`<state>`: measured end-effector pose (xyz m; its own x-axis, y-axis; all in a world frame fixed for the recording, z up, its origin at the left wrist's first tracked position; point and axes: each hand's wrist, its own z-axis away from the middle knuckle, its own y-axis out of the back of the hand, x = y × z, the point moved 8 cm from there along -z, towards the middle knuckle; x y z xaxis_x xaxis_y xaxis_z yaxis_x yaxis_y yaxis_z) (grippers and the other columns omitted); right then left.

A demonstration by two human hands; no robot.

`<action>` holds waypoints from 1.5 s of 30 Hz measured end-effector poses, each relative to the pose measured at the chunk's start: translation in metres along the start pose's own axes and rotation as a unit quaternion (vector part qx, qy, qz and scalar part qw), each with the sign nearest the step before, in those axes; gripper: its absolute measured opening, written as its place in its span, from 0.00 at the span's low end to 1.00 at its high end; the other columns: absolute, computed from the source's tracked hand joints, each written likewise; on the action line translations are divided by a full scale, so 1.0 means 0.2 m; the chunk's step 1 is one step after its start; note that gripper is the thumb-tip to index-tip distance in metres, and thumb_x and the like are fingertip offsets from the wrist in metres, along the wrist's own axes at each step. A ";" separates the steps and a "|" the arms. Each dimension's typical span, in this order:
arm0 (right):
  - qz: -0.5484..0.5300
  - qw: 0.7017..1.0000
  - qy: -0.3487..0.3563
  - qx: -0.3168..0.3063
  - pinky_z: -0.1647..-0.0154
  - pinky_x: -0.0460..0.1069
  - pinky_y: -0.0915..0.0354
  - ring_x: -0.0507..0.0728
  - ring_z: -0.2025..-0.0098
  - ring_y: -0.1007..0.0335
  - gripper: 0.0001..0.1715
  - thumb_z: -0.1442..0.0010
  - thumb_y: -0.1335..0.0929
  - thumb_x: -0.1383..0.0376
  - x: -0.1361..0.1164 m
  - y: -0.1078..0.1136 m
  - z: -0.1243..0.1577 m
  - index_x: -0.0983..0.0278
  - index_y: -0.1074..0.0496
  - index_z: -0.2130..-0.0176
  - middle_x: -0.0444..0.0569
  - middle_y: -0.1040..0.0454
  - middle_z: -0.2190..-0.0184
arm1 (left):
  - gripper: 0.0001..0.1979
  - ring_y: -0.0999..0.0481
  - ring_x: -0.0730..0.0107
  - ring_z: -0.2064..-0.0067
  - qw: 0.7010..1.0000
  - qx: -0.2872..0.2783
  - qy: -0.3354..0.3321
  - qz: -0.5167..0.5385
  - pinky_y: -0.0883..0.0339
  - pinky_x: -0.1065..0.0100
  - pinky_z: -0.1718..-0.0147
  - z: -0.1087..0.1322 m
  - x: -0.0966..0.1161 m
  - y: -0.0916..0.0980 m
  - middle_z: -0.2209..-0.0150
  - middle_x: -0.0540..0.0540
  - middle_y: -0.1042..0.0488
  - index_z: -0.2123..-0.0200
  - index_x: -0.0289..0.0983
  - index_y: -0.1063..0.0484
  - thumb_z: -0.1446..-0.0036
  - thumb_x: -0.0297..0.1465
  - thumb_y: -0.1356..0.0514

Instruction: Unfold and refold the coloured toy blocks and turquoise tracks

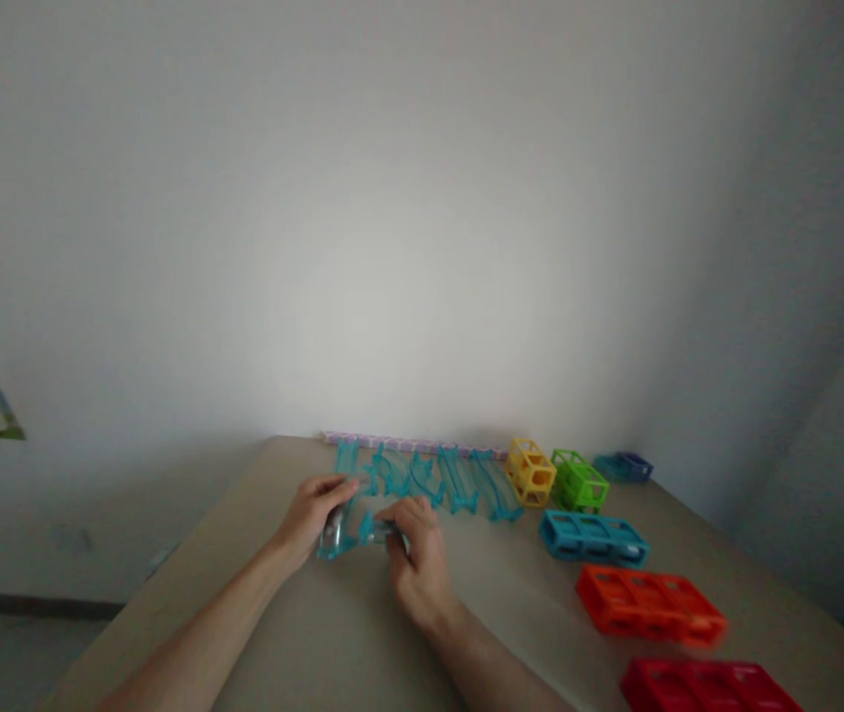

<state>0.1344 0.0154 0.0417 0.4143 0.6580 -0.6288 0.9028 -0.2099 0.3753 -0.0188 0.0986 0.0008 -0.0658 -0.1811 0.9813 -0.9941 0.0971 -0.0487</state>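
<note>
Table (332, 643): red block (703, 687), orange block (648, 601) and blue block (592, 539) down the right side. Track row (436, 480) at far edge, yellow cube (530, 473) and green cube (579, 482) just beside it. Left hand (314, 514) and right hand (418, 564) each pinch an end of one track piece (351, 534), just in front of the row. Detail blurred.

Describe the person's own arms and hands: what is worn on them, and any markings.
The left forearm and right forearm are bare as far as the picture shows them, with no sleeves in view. The left hand and right hand wear no gloves. No watch, bracelet or band shows at either wrist. The picture is too blurred to tell rings or small marks.
</note>
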 end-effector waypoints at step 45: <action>-0.126 0.976 -0.152 0.093 0.69 0.46 0.35 0.53 0.69 0.31 0.14 0.41 0.35 0.60 0.18 -0.02 0.03 0.65 0.29 0.58 0.49 0.26 0.67 | 0.31 0.23 0.64 0.79 0.966 -0.233 0.071 0.083 0.32 0.72 0.86 0.14 0.03 -0.23 0.74 0.51 0.28 0.43 0.39 0.44 0.48 0.36 0.36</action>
<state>0.1461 0.0362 0.0138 0.1655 0.4671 -0.8686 0.9740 -0.2159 0.0695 0.0233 0.0656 0.0039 -0.1758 0.0071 0.9844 -0.8223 0.5487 -0.1508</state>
